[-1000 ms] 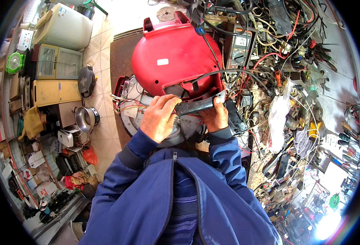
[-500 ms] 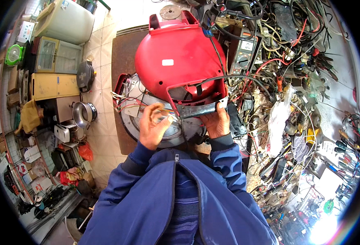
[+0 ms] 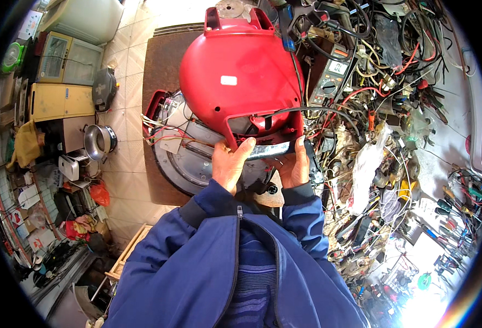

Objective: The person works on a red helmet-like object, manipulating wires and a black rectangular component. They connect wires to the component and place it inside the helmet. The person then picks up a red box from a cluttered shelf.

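Observation:
A round red plastic housing [image 3: 235, 71] of an appliance leans over a grey round metal base [image 3: 189, 161] with exposed wires. At the housing's near end is a rectangular opening, and a dark glossy panel strip [image 3: 273, 151] lies along its near edge. My left hand [image 3: 229, 165] is closed on the strip's left end, thumb on top and fingers hidden underneath. My right hand [image 3: 294, 168] grips the right end, its thumb pointing up along the edge. A black cable [image 3: 328, 106] crosses the opening to the right.
Under the appliance is a brown board [image 3: 159, 71]. A multimeter [image 3: 328, 82] stands to the right, beside a large heap of cables, parts and tools. On the tiled floor at left sit a metal pot [image 3: 99, 142] and a yellow cabinet [image 3: 57, 103].
My left hand has moved right from the wires beside the opening and now holds the panel strip's left end. My right hand stays on the other end.

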The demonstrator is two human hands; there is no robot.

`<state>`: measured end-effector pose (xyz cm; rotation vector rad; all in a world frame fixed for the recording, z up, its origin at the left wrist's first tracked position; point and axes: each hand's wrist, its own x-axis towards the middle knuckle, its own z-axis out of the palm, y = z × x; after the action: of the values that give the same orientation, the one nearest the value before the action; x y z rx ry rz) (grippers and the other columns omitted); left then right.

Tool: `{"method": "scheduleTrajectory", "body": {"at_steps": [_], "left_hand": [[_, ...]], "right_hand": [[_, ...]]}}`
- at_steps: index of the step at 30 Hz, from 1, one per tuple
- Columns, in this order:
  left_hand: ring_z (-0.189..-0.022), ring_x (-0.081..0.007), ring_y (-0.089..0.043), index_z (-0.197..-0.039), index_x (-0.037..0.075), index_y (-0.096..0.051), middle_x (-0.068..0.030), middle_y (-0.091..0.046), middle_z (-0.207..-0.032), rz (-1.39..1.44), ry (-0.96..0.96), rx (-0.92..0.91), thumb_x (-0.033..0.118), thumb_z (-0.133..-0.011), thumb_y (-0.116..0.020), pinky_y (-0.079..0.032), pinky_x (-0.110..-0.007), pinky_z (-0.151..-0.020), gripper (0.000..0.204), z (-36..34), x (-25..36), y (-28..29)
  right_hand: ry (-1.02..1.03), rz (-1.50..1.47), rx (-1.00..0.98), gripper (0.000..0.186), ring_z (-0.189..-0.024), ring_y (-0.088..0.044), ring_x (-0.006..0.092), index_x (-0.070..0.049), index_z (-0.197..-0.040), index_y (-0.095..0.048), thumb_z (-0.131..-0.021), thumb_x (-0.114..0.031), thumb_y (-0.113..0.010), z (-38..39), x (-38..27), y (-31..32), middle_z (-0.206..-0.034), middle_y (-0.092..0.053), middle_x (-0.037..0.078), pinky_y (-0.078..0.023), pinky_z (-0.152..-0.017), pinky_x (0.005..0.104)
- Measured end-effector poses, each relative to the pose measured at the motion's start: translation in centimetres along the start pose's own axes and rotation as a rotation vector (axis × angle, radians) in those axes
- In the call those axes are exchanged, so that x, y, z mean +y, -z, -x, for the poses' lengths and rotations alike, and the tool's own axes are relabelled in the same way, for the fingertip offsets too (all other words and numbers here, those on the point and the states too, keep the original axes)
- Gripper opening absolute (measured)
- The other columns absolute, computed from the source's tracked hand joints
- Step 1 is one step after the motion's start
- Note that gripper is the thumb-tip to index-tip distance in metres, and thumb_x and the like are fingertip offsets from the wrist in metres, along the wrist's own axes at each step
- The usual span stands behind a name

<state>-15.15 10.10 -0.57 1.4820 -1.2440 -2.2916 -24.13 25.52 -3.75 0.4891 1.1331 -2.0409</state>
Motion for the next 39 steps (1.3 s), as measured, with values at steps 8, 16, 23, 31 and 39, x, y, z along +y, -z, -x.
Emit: {"method": "scheduleTrajectory", "body": {"at_steps": [8, 16, 23, 31, 39], "left_hand": [[-0.093, -0.0142, -0.060, -0.115, -0.008, -0.055, -0.0117, -0.065, -0.106, 0.017, -0.029, -0.012, 0.020, -0.084, -0.079, -0.049, -0.030, -0.084, 0.048, -0.8, -0.9, 0.1], [-0.100, -0.0157, -0.060, -0.123, -0.008, -0.048, -0.0120, -0.063, -0.110, 0.016, -0.077, -0.063, 0.014, -0.087, -0.075, -0.048, -0.031, -0.089, 0.050, -0.3, -0.3, 0.0], [-0.107, -0.0186, -0.059, -0.130, -0.010, -0.041, -0.0160, -0.061, -0.117, 0.057, -0.105, -0.053, 0.013, -0.083, -0.079, -0.049, -0.034, -0.094, 0.064, -0.8, -1.4, 0.7], [-0.104, -0.0189, -0.061, -0.129, -0.010, -0.044, -0.0165, -0.062, -0.116, -0.029, -0.100, -0.119, 0.017, -0.084, -0.080, -0.050, -0.033, -0.092, 0.064, -0.8, -0.9, 1.6], [-0.105, -0.0182, -0.061, -0.128, -0.008, -0.045, -0.0154, -0.062, -0.117, -0.065, -0.035, -0.207, 0.017, -0.087, -0.077, -0.050, -0.033, -0.093, 0.058, -0.5, 0.7, 1.7]], "right_hand": [[0.015, 0.167, 0.069, 0.040, -0.092, -0.070, 0.0261, -0.005, -0.111, -0.061, -0.096, -0.041, -0.065, -0.7, -0.5, -0.3, -0.097, -0.069, 0.009, -0.060, -0.080, 0.0470], [0.077, 0.062, 0.021, 0.035, -0.099, -0.069, 0.0259, 0.000, -0.119, -0.062, -0.093, -0.024, -0.066, -1.8, 0.3, 1.4, -0.109, -0.070, 0.012, -0.055, -0.089, 0.0444], [0.057, 0.065, -0.002, 0.043, -0.104, -0.067, 0.0251, 0.001, -0.127, -0.057, -0.092, -0.022, -0.067, -1.5, 0.5, 1.9, -0.116, -0.068, 0.012, -0.053, -0.093, 0.0443], [0.011, 0.094, -0.049, 0.047, -0.104, -0.066, 0.0256, 0.001, -0.129, -0.054, -0.090, -0.020, -0.070, -1.7, 0.5, 3.5, -0.114, -0.068, 0.012, -0.052, -0.095, 0.0447], [-0.030, 0.130, 0.009, 0.038, -0.101, -0.067, 0.0254, 0.005, -0.119, -0.056, -0.090, -0.016, -0.069, -1.6, 0.1, 3.6, -0.108, -0.067, 0.013, -0.052, -0.095, 0.0454]]}}
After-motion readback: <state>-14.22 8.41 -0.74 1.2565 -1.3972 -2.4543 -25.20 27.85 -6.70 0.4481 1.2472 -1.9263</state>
